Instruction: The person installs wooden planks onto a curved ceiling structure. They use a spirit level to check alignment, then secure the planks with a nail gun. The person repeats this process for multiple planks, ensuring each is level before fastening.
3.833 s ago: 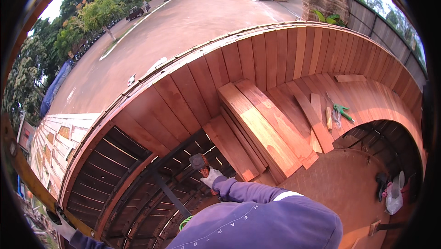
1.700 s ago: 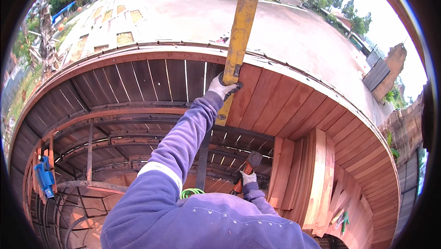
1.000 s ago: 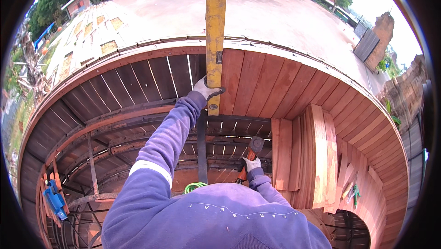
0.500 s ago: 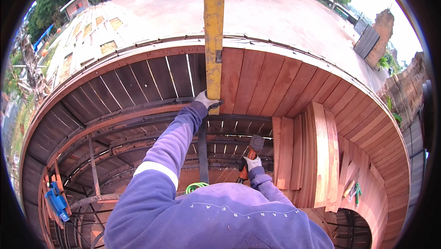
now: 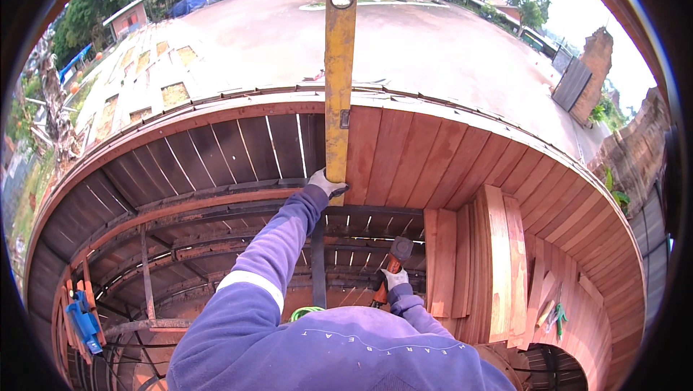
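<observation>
My gloved left hand grips the lower end of a long yellow spirit level, which stretches away across the rim. The level lies along the boundary between reddish fitted planks on the right and dark gapped slats on the left. Lower right, my gloved right hand is wrapped around an orange power tool with a grey end, held over the dark metal framework beside stacked boards.
Stacked boards sit right of centre, near a green hand tool. A blue tool hangs at far left, and a green hose shows behind my body. Beyond the curved rim are a paved yard, trees and a car.
Since the oldest frame my view has swung left and my left hand has brought the level from the far left to the centre. Lately both hands have barely moved.
</observation>
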`<state>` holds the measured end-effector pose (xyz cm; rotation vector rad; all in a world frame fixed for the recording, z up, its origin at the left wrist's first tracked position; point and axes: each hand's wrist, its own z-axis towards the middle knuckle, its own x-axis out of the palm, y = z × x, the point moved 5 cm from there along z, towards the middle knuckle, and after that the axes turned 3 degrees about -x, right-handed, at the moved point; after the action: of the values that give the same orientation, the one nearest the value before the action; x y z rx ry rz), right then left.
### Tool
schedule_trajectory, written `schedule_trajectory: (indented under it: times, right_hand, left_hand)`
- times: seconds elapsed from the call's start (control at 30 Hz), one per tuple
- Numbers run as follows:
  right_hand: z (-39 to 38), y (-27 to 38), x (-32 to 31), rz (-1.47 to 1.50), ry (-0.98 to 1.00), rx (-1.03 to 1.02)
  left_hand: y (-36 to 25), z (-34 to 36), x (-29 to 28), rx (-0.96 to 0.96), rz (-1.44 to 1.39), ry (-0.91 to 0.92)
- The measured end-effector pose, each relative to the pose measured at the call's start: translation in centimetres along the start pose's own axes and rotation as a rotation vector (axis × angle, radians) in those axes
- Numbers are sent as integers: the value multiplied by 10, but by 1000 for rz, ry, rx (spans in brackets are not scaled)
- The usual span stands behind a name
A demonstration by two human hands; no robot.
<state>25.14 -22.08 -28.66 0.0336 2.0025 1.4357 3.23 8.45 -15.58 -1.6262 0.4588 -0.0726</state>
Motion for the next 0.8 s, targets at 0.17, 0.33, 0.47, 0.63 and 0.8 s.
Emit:
schedule_trajectory:
  times: [0.17, 0.33, 0.47, 0.63, 0.8]
  right_hand:
    - [1, -3, -1, -13, -20, -3]
    - [2, -5, 1, -5, -15, 9]
    - [2, -7, 1, -1, -21, -20]
    - [4, -6, 3, -36, -20, 14]
    - [4, -15, 3, 24, -22, 13]
  left_hand:
    - [-6, -3, 1, 10, -17, 16]
    - [3, 4, -2, 43, 36, -12]
    - [8, 8, 1, 42, -27, 12]
    - [12, 10, -3, 55, -46, -5]
    - [-4, -2, 6, 13, -207, 47]
